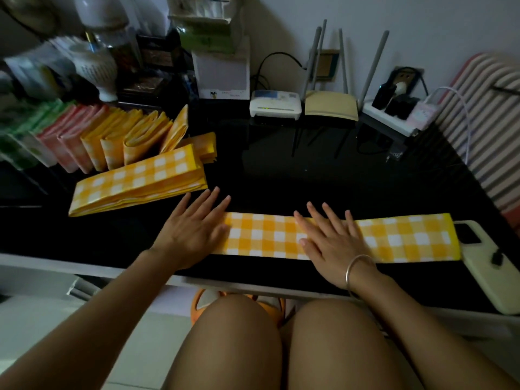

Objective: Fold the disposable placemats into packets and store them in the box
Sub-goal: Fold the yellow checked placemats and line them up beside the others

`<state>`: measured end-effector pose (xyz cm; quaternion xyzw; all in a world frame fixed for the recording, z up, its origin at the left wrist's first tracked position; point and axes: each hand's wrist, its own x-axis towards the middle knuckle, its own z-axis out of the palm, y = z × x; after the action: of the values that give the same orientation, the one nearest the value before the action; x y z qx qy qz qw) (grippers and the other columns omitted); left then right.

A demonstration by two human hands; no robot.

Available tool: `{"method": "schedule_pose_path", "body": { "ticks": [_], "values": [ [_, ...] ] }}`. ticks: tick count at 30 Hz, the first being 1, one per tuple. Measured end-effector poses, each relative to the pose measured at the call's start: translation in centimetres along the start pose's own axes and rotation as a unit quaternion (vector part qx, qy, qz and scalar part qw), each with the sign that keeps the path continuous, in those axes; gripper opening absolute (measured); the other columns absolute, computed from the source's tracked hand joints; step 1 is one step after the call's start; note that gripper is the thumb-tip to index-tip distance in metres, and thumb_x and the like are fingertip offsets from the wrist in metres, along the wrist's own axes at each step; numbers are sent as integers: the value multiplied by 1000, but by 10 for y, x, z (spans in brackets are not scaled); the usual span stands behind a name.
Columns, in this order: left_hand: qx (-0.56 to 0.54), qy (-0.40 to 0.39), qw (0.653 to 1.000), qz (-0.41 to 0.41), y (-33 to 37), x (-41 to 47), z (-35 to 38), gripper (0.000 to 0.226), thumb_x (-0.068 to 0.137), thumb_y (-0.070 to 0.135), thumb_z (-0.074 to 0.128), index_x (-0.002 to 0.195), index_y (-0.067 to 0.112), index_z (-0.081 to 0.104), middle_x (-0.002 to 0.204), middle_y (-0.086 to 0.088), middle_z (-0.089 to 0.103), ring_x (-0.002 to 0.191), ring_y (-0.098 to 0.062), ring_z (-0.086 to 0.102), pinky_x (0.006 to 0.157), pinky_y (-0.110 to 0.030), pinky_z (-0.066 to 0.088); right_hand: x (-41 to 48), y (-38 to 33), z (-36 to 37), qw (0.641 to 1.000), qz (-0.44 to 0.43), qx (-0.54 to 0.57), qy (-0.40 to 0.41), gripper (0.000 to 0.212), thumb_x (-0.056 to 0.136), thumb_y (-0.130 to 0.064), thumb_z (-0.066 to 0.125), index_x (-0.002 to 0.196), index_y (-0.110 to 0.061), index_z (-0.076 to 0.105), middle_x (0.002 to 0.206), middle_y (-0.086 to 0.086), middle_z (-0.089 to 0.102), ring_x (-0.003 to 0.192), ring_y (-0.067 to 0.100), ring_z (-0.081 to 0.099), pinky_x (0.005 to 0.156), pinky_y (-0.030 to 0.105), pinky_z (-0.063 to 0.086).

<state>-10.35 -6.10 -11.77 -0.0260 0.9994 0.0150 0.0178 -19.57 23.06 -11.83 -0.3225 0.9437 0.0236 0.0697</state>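
A yellow-and-white checked placemat [394,239], folded into a long strip, lies flat along the front of the black table [281,170]. My left hand [194,229] rests flat with fingers spread on the strip's left end. My right hand [329,237] presses flat on its middle. Further left, a second long folded strip stack [135,182] lies at an angle. Behind that stack, several folded packets [112,139] in yellow, pink and green stand in a row in a clear box [17,153] at the far left.
A white phone or power bank [489,277] with a cable lies at the strip's right end. Two routers [275,106] and a power strip [394,119] sit at the back. Vases and boxes crowd the back left. A striped cushion [489,122] leans at the right.
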Motion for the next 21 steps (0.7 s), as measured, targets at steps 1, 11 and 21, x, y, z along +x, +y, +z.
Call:
{"method": "schedule_pose_path", "body": {
  "ticks": [1, 11, 21],
  "values": [
    [18, 3, 1000, -16, 8, 1, -6, 65, 95, 59, 6, 151, 33, -12, 163, 0, -11, 149, -16, -13, 121, -45, -8, 0, 0, -1, 1000, 1, 1, 2, 60, 81, -60, -17, 139, -50, -28, 154, -16, -26, 142, 13, -28, 116, 50, -13],
    [-22, 42, 998, 31, 112, -2, -20, 46, 97, 32, 47, 142, 30, 41, 139, -3, 42, 126, -29, 41, 104, -41, 33, 1, -1, 0, 1000, 3, 7, 9, 66, 79, -60, -15, 143, -48, -22, 155, -16, -24, 143, 12, -26, 117, 49, -12],
    [54, 6, 998, -14, 131, 2, -37, 34, 102, 39, 42, 131, 23, 48, 140, -5, 36, 124, -28, 43, 79, -33, 42, -35, 105, -1, 999, 37, -12, 14, 81, 66, -74, -33, 141, -44, -22, 153, -23, -20, 143, 2, -19, 118, 39, -10]
  ]
}}
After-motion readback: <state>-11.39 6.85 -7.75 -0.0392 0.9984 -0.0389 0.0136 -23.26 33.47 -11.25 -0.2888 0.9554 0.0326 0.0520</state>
